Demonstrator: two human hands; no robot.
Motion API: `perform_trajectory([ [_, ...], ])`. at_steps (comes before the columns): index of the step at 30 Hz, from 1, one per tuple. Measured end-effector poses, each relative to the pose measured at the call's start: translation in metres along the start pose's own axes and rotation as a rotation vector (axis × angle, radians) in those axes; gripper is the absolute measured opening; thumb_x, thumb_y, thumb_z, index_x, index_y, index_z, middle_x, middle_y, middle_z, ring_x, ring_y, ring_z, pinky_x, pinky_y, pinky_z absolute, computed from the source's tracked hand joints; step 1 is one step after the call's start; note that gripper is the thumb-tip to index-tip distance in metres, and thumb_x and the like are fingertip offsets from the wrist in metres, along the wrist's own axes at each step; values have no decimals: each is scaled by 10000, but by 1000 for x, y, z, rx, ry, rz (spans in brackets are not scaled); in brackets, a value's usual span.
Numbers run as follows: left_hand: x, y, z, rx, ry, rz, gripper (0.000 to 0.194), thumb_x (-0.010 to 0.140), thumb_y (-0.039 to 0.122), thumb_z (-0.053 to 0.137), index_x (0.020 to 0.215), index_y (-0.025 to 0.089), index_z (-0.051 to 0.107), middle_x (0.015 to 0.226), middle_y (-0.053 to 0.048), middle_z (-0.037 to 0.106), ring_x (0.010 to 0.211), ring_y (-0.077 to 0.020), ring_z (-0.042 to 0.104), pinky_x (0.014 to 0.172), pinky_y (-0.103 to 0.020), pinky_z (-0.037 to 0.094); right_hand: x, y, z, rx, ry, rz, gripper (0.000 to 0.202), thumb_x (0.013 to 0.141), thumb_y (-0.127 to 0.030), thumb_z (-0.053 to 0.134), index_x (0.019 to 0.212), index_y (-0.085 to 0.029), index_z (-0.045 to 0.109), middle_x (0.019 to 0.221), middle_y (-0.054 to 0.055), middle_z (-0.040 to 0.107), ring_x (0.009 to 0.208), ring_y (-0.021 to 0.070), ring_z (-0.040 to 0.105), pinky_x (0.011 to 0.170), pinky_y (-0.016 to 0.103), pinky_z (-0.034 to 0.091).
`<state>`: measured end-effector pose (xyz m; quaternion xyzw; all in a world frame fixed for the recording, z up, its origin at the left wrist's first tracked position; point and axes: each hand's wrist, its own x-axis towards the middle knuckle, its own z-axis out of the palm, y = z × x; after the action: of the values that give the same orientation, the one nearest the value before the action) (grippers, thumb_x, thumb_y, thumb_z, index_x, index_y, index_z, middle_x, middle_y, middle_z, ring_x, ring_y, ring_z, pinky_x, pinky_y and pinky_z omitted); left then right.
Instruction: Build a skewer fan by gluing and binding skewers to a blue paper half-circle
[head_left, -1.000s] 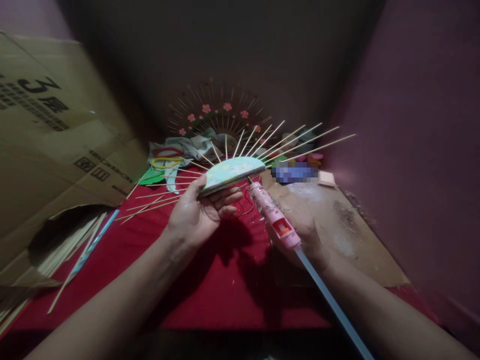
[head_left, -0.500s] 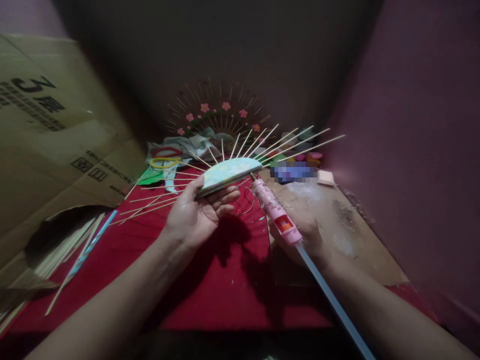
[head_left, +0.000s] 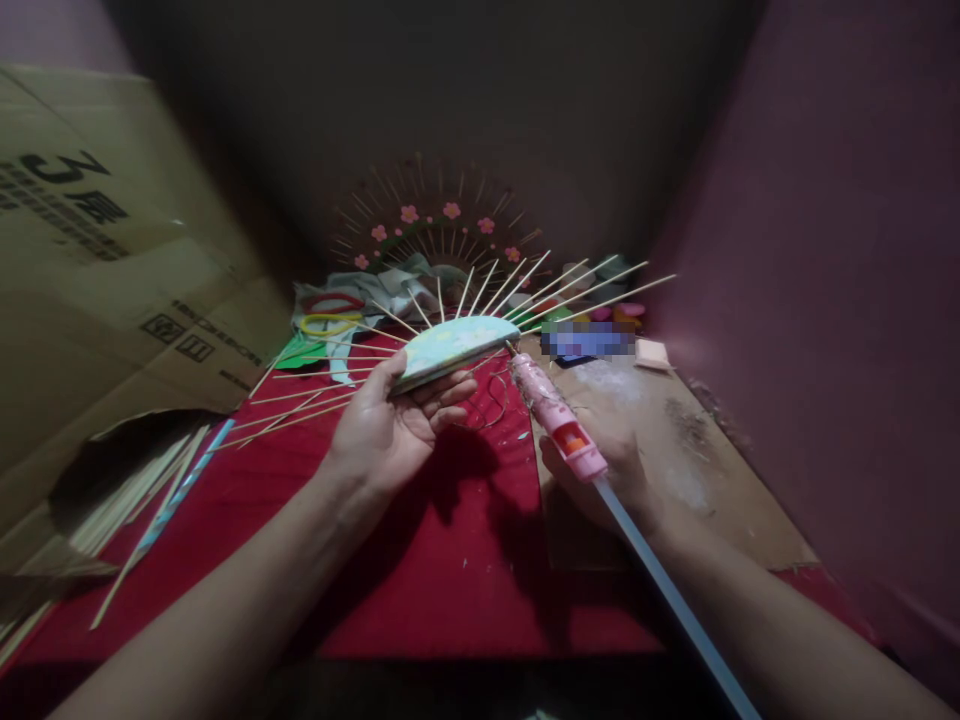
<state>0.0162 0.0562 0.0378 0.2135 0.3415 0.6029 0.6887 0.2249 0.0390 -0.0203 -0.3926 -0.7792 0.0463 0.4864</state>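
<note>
My left hand (head_left: pixel 394 425) holds a pale green half-round piece (head_left: pixel 454 348), thumb on top and fingers beneath. Thin wooden sticks (head_left: pixel 491 290) fan out from its curved edge, and its straight edge faces me. In my right hand (head_left: pixel 611 465) is a pink hot glue gun (head_left: pixel 551 405), its fingers closed round it and partly hidden behind it. The metal nozzle points up and left, at the right end of the straight edge; whether it touches cannot be made out. A long translucent glue stick (head_left: pixel 675 590) runs out of the gun's back end.
Red cloth (head_left: pixel 450 600) covers the table, with a brown board (head_left: pixel 720 470) at right. A cardboard box (head_left: pixel 135 250) and loose sticks (head_left: pixel 150 485) lie left. Scissors (head_left: pixel 330 322), a flowered stick fan (head_left: pixel 450 215), a blurred blue thing (head_left: pixel 585 342) and a pale block (head_left: pixel 652 354) are behind.
The glue gun has shifted slightly right, its nozzle now nearer the right end of the straight edge. The half-round piece has moved slightly left with my left hand.
</note>
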Motion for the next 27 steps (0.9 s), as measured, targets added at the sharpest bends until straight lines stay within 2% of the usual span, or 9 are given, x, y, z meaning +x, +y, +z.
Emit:
perform_trajectory([
  [3, 0, 0, 0, 14, -8, 22, 379, 918, 267, 358, 1156, 47, 555, 734, -157, 710, 649, -231, 698, 468, -262, 537, 1, -1, 0, 22, 65, -30, 92, 771, -178, 531, 686, -213, 530, 612, 4, 543, 541, 142, 502, 511, 268, 393],
  [9, 0, -1, 1, 25, -19, 30, 374, 923, 265, 352, 1145, 45, 558, 737, -159, 710, 649, -232, 697, 467, -264, 533, 1, -1, 0, 41, 38, -31, 152, 762, -157, 512, 633, -214, 456, 570, -18, 474, 503, 123, 432, 482, 264, 330],
  [15, 0, -1, -2, 26, -14, 18, 375, 920, 263, 355, 1146, 39, 552, 735, -159, 708, 649, -228, 697, 472, -259, 537, 2, -4, -2, -16, 70, -33, 143, 740, -154, 530, 628, -203, 457, 561, -36, 462, 482, 102, 415, 463, 241, 305],
  [22, 1, -2, -2, 9, -28, 22, 348, 923, 266, 347, 1097, 62, 568, 751, -153, 713, 655, -232, 700, 476, -266, 541, 3, -9, -3, -96, 71, -23, 112, 742, -179, 509, 641, -214, 476, 574, -8, 530, 503, 129, 478, 474, 249, 355],
  [25, 1, -3, -1, 12, -28, 29, 339, 922, 265, 355, 1102, 70, 566, 757, -145, 713, 655, -231, 699, 477, -269, 539, 1, -6, 0, -79, 47, -19, 58, 748, -168, 498, 734, -206, 540, 631, 10, 569, 549, 149, 524, 516, 262, 398],
  [27, 1, -3, 0, 18, -33, 39, 330, 918, 267, 366, 1098, 79, 569, 771, -140, 714, 654, -235, 698, 476, -277, 537, 0, -4, 2, -63, 12, -15, 114, 747, -148, 497, 818, -199, 570, 692, 24, 597, 613, 162, 560, 564, 269, 429],
])
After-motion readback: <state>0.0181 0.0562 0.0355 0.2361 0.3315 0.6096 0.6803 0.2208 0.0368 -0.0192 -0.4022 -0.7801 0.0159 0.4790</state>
